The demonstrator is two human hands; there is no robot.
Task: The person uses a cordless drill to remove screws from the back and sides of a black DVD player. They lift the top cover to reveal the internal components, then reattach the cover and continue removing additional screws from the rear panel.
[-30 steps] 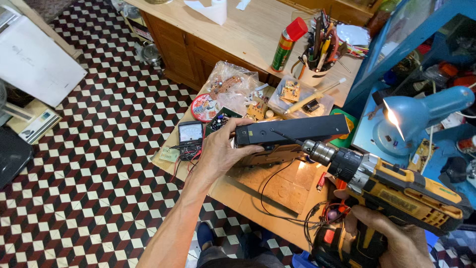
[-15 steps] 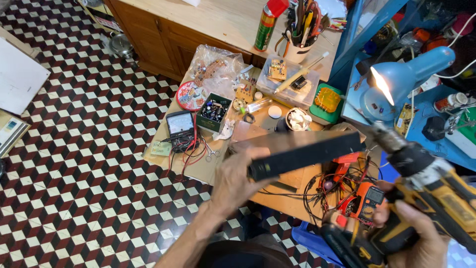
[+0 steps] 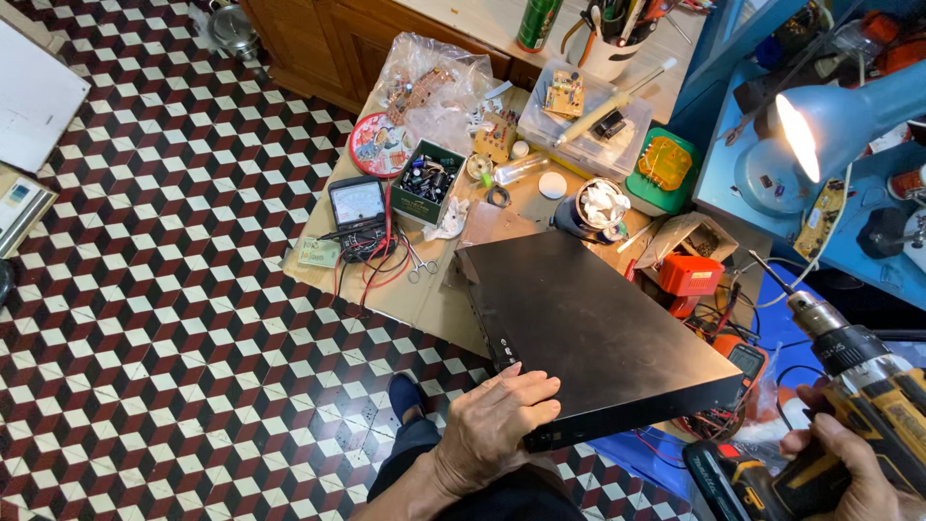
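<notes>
Left hand [image 3: 497, 420] is gripping the near corner of the flat black metal case [image 3: 593, 333], fingers curled over its top edge, thumb side below. The case is lying roughly level above the low wooden desk [image 3: 410, 299], its long axis running from the near right, by the person's knees, up and away to the left toward the analogue meter [image 3: 357, 205].

Right hand [image 3: 849, 468] is wrapped closed around the grip of the yellow-and-black cordless drill [image 3: 839, 405]. The drill is sitting off the case's right-hand end, apart from it, its bit [image 3: 772, 275] pointing up and left, toward the far right edge of the case.

The left hand is the one in contact with the case; the right is near but not touching. A lit blue desk lamp [image 3: 830, 121] is shining from the upper right. A green parts box [image 3: 426, 183] is sitting beside the meter.
</notes>
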